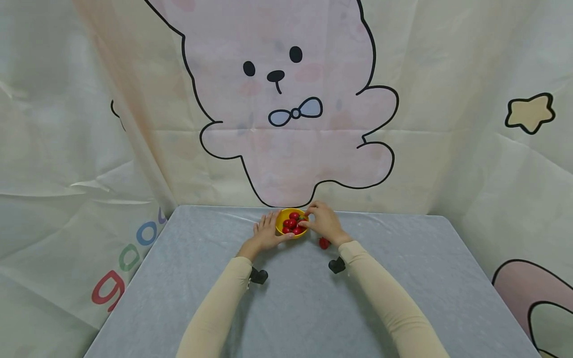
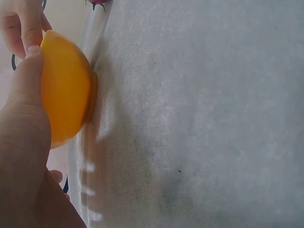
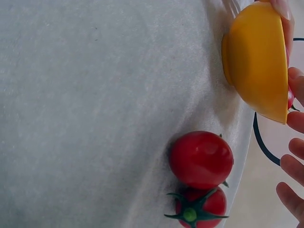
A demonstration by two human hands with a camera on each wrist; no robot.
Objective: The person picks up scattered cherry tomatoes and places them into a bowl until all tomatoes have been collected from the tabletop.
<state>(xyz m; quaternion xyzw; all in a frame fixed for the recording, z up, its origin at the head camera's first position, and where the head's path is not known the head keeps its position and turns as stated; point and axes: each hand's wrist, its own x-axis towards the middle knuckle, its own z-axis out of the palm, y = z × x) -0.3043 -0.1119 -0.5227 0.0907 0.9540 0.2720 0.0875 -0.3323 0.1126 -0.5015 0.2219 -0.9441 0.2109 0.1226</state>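
A yellow bowl [image 1: 278, 226] with several small red tomatoes [image 1: 292, 223] in it stands at the table's back edge. My left hand [image 1: 266, 233] holds it from the left, fingers spread along that side. The left thumb [image 2: 29, 76] lies against the near rim in the left wrist view. From the right, my right hand [image 1: 326, 221] reaches over the rim, and its thumb and index finger pinch a green-stemmed tomato [image 3: 290, 99] inside. That tomato is mostly hidden by the bowl. Two more tomatoes lie on the table below the right hand, one plain red [image 3: 202, 159], one with its green calyx [image 3: 204, 204] showing.
A grey-blue cloth covers the table [image 1: 295, 308]. Right behind the bowl hangs a pale curtain [image 1: 412, 164] with a printed bear, and more curtains hang at both sides. Black wrist devices [image 1: 336, 265] are strapped to both forearms.
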